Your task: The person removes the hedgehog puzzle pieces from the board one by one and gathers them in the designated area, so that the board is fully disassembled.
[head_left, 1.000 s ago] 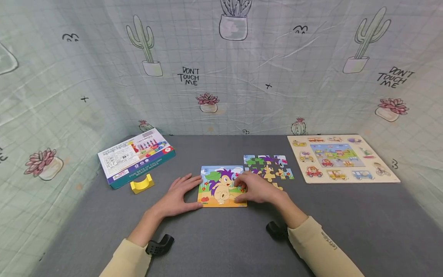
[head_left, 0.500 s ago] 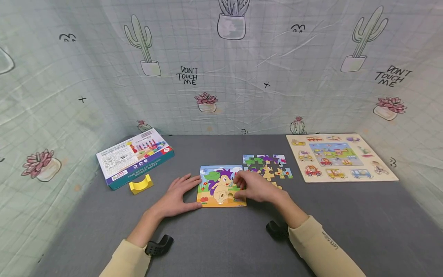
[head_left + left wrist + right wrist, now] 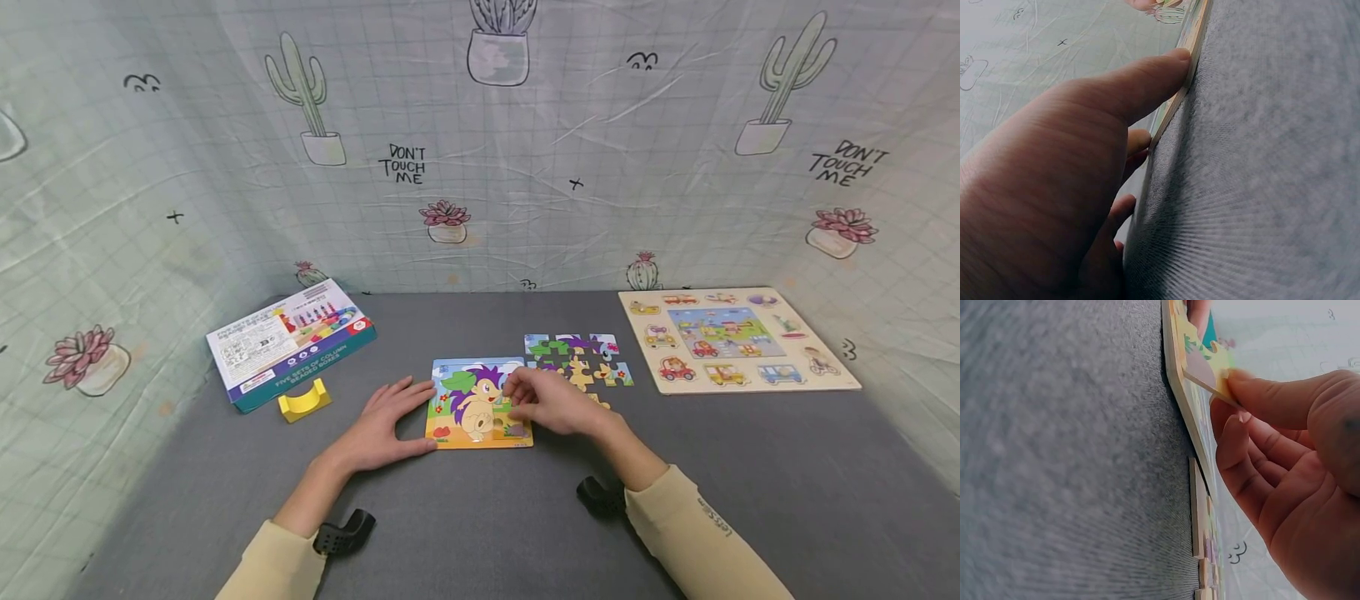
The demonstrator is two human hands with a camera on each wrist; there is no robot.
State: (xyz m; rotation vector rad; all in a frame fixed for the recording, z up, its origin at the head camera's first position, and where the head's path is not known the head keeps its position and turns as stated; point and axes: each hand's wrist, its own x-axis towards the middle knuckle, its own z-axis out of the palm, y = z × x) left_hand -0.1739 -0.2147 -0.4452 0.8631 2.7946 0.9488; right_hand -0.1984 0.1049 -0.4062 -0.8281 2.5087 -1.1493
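A wooden jigsaw board with a purple-haired hedgehog picture lies flat at the middle of the table. The left hand rests at the board's left side, thumb and fingers extended and touching its edge. In the left wrist view its thumb lies against that edge. Over the board's right part, the right hand pinches a puzzle piece between thumb and fingers. This yellow piece with a greyish-purple patch is tilted, its held side raised off the board. The right hand hides part of the picture.
Several loose puzzle pieces lie just right of the board, partly behind the right hand. A larger vehicle-picture board lies at the back right. At left are a teal-sided box and a yellow curved block.
The right hand has lifted slightly off the lower right of the picture. More of the lower right piece shows now, tilted in its grip. The left hand stays at the board's edge.
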